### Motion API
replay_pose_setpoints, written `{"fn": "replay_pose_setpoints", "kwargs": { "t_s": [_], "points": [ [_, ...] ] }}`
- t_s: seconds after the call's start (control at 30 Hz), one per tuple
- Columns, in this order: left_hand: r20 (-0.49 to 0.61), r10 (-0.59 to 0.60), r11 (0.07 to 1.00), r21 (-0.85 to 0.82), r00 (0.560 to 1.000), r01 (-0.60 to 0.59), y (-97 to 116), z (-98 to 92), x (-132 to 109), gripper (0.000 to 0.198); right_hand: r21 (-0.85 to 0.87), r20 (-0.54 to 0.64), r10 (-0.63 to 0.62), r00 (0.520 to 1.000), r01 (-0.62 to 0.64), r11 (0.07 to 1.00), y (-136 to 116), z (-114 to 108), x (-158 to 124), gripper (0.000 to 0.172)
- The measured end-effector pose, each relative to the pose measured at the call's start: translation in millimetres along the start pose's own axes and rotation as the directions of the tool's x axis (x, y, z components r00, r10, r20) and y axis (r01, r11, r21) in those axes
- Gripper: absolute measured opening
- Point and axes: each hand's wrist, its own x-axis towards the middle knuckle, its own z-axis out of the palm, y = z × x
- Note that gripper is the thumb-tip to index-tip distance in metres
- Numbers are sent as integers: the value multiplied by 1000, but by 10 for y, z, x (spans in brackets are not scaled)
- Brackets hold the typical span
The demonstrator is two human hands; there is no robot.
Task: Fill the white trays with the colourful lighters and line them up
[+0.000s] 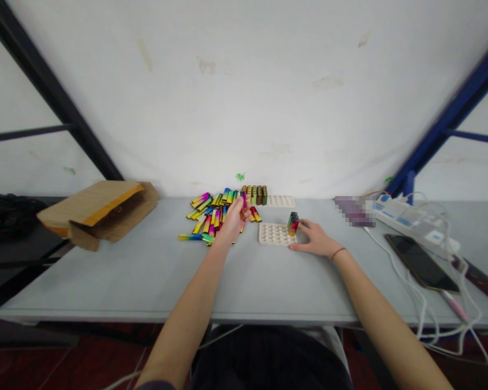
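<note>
A heap of rainbow-coloured lighters [211, 214] lies on the grey table [146, 271]. My left hand [233, 222] is over the heap's right side, fingers closed round one lighter held upright. In front of me lies a white tray with round holes [272, 234], and a few lighters [293, 223] stand in its right end. My right hand [315, 238] rests flat on the table at the tray's right edge, fingers spread, touching the tray and close to those standing lighters.
A second white tray [281, 201] and a row of standing lighters [256, 194] sit by the wall. An open cardboard box [97, 211] lies at the left. At the right are a power strip [406, 219], a phone [423, 262] and white cables [427, 309].
</note>
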Motion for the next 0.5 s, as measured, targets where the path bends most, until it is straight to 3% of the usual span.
{"fn": "replay_pose_setpoints", "kwargs": {
  "t_s": [0.17,0.4,0.5],
  "points": [
    [44,-73,996,-44,996,75,-36,45,-38,28,0,4,2,1000,-2,1000,19,14,7,91],
    [25,-148,988,48,989,147,-114,65,-77,57,-5,-5,17,1000,-17,1000,-9,8,3,91],
    [-4,-170,980,105,985,169,-162,76,-85,60,-17,7,21,1000,-20,1000,-25,-3,1,92]
  ]
}}
